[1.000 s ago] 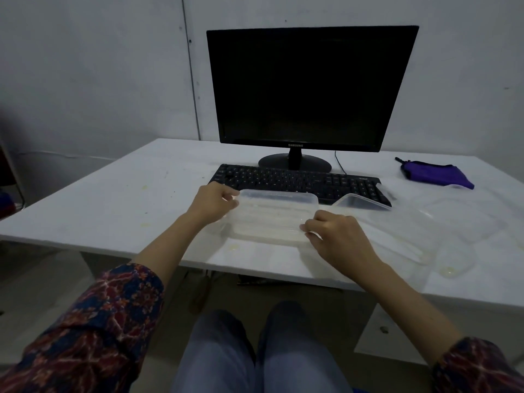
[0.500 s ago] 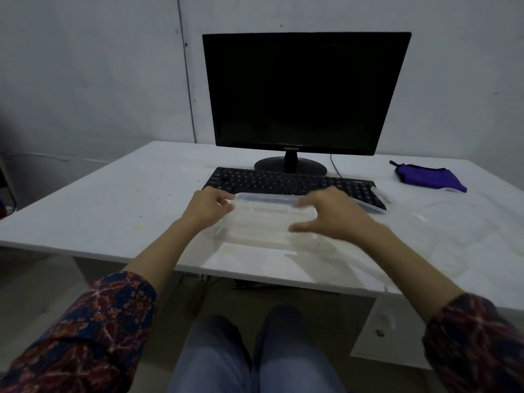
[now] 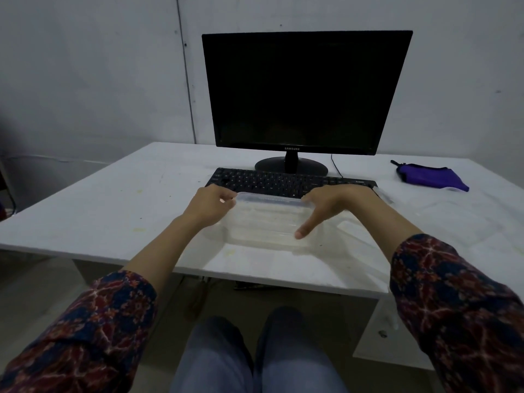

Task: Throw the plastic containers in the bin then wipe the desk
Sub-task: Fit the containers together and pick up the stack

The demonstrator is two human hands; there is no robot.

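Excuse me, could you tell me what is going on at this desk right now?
A seated person holds a clear plastic container with both hands, just in front of the keyboard. The left hand grips its left end; the right hand clasps its right end. Other clear containers lie on the white desk to the right. No bin is in view.

Office-like workspace, white desk (image 3: 113, 199), black monitor (image 3: 306, 92), keyboard (image 3: 272, 182), bare wall

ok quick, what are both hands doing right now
Left hand: closed on the left end of the clear plastic container.
Right hand: fingers curled over its far right rim, thumb on the near side, holding it.
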